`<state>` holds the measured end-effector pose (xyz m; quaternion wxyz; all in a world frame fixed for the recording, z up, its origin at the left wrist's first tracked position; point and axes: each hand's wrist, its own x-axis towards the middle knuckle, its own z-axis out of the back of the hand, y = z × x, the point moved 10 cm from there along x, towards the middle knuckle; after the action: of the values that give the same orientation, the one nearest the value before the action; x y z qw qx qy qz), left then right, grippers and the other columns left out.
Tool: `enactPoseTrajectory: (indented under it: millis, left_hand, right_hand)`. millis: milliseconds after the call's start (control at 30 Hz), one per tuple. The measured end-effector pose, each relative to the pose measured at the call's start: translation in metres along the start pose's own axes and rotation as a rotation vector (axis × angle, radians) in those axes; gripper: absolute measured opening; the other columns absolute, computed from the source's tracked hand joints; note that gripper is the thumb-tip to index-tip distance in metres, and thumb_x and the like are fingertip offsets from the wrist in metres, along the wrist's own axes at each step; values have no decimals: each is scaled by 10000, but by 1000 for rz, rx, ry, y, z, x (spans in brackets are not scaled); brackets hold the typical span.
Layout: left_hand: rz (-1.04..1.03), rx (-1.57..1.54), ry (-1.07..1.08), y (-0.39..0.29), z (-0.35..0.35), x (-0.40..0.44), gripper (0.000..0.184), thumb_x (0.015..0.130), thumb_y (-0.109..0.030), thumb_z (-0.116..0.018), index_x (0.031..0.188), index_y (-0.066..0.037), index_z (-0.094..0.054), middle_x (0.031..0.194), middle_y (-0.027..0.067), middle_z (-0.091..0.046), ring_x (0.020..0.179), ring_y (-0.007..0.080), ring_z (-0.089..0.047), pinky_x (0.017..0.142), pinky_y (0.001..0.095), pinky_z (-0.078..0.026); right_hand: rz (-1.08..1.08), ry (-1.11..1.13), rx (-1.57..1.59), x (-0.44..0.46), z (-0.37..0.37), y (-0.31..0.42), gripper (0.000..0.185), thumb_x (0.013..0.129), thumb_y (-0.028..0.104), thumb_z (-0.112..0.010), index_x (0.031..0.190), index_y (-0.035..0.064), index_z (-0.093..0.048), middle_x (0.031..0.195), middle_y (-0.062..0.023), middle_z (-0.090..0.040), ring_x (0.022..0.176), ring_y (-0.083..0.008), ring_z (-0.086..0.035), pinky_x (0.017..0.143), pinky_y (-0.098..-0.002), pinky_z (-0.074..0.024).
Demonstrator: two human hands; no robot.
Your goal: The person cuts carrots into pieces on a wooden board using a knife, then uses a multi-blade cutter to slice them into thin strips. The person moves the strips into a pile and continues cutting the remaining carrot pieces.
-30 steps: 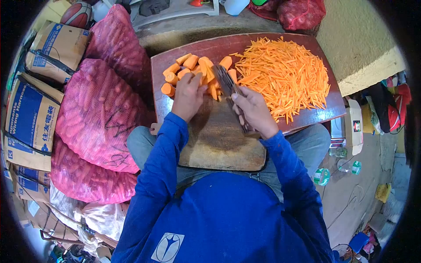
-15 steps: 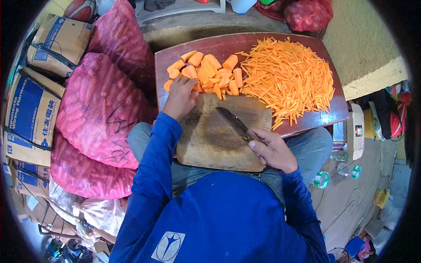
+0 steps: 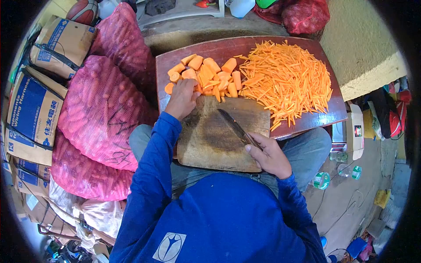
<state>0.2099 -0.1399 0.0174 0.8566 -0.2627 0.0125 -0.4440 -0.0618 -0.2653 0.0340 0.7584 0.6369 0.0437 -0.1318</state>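
My left hand (image 3: 182,98) reaches into the cut carrot chunks (image 3: 212,65) at the table's left side. Its fingers are curled down among them, and the fingertips are hidden, so what they hold cannot be made out. My right hand (image 3: 272,155) is closed round the handle of a knife (image 3: 234,125). The dark blade points up and left, above the worn wooden cutting board (image 3: 206,153). The board lies between my knees, its far edge on the table next to the chunks. A large heap of carrot sticks (image 3: 289,83) covers the table's right side.
The dark red table (image 3: 169,61) has a curved far edge. Pink mesh sacks (image 3: 98,109) and cardboard boxes (image 3: 33,118) crowd the left. A concrete ledge (image 3: 364,61) stands at the right, with plastic bottles (image 3: 321,180) on the floor below it.
My right hand and the knife have shifted slightly left over the board. My left hand stays among the carrot chunks, and the view has tilted a little.
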Motion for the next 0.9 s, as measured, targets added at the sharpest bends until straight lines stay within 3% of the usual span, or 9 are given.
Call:
enactPoseTrajectory:
  millis: [167, 233, 467, 567, 667, 733, 833, 867, 900]
  left_hand:
    - [13, -12, -71, -5, 9, -1, 407, 887, -154, -784, 1242, -22, -636, 1116, 195, -633, 1088, 417, -598, 929, 501, -483]
    - [-51, 30, -58, -13, 9, -1, 412, 881, -165, -794, 1238, -24, -645, 1116, 201, -620, 1059, 424, -609, 910, 501, -496]
    - [-53, -82, -120, -19, 16, -11, 356, 866, -146, -793, 1168, -7, -666, 1073, 206, -622, 1036, 426, -619, 893, 493, -515]
    - [-140, -36, -124, -52, 29, -29, 357, 836, -124, -791, 1152, -14, -668, 1058, 209, -622, 1035, 421, -619, 894, 494, -517]
    - [-247, -51, -122, -92, 33, -55, 493, 776, -66, -822, 1241, -26, -664, 1116, 191, -640, 1054, 407, -627, 926, 480, -523]
    - [-204, -47, -62, -104, 30, -66, 529, 761, -52, -824, 1261, -30, -655, 1124, 189, -638, 1063, 409, -625, 932, 479, -521]
    - [-134, -69, 6, -110, 23, -74, 619, 727, -23, -825, 1314, -40, -628, 1153, 190, -636, 1082, 414, -619, 951, 473, -513]
    - [-126, -86, -22, -110, 26, -75, 613, 730, -28, -836, 1308, -40, -631, 1155, 192, -637, 1081, 412, -623, 943, 469, -518]
    - [-118, -101, -52, -110, 28, -75, 607, 734, -34, -847, 1302, -40, -634, 1156, 194, -638, 1080, 411, -627, 935, 466, -522]
  right_hand:
    - [-7, -19, 11, -1, 2, -1, 438, 1063, 177, -632, 1464, 10, -578, 752, 45, -533, 530, -38, -481, 482, -229, -421]
    - [-19, -43, 17, -2, 6, 3, 399, 1044, 182, -668, 1352, -66, -611, 966, -151, -692, 922, -151, -626, 849, -341, -539]
    - [4, -60, -3, -1, 9, -3, 406, 1046, 190, -656, 1359, -63, -605, 954, -144, -679, 899, -149, -604, 833, -342, -534]
    - [-16, -66, -27, -2, 10, 2, 402, 1037, 184, -658, 1350, -64, -609, 922, -166, -661, 869, -157, -606, 819, -347, -536]
    - [-43, -70, -98, -4, 7, 3, 389, 1029, 173, -658, 1337, -60, -613, 898, -208, -663, 831, -201, -653, 800, -365, -543]
    - [118, -80, -166, -4, 3, 21, 376, 1026, 169, -658, 1329, -50, -618, 894, -242, -677, 801, -269, -696, 778, -388, -550]
    - [92, -6, -175, -3, -8, 27, 372, 1024, 165, -660, 1335, -35, -621, 923, -254, -699, 813, -322, -718, 773, -400, -555]
    - [88, -3, -179, -3, -10, 27, 372, 1024, 165, -660, 1335, -35, -621, 923, -254, -699, 813, -322, -718, 773, -400, -555]
    - [109, -12, -180, -4, -12, 28, 375, 1022, 164, -661, 1338, -34, -622, 862, -207, -663, 763, -241, -649, 728, -381, -537]
